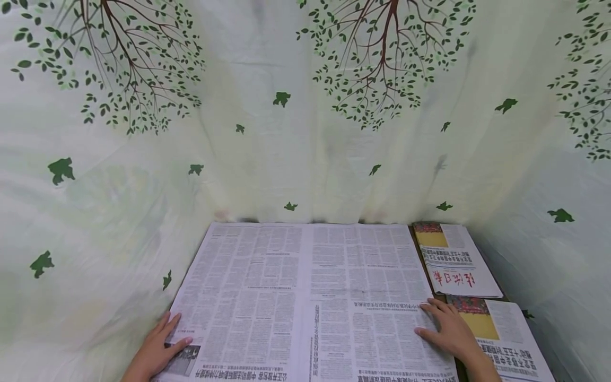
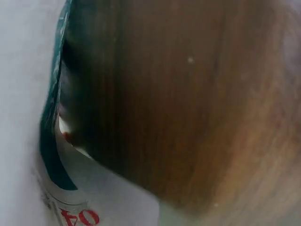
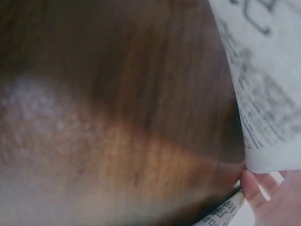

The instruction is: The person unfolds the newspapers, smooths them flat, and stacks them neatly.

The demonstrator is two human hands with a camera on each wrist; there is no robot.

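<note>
A newspaper (image 1: 305, 297) lies unfolded in the head view, printed in columns on both halves of its spread. My left hand (image 1: 155, 347) rests at its left edge, fingers extended over the paper near a small dark photo. On the opposite side, my right hand (image 1: 448, 329) lies with spread fingers over the right edge. In the right wrist view, fingers (image 3: 254, 190) appear beside a corner of a printed sheet (image 3: 270, 162). My left hand is out of sight in the left wrist view, where a sheet with a red number (image 2: 84, 217) shows.
Two folded newspapers lie to the right, a far one (image 1: 460, 265) with red characters and a nearer one (image 1: 506, 334) partly behind my right forearm. Brown wood-grain surface (image 2: 188, 94) fills much of both wrist views. A leaf-patterned curtain (image 1: 334, 175) hangs close around the back and sides.
</note>
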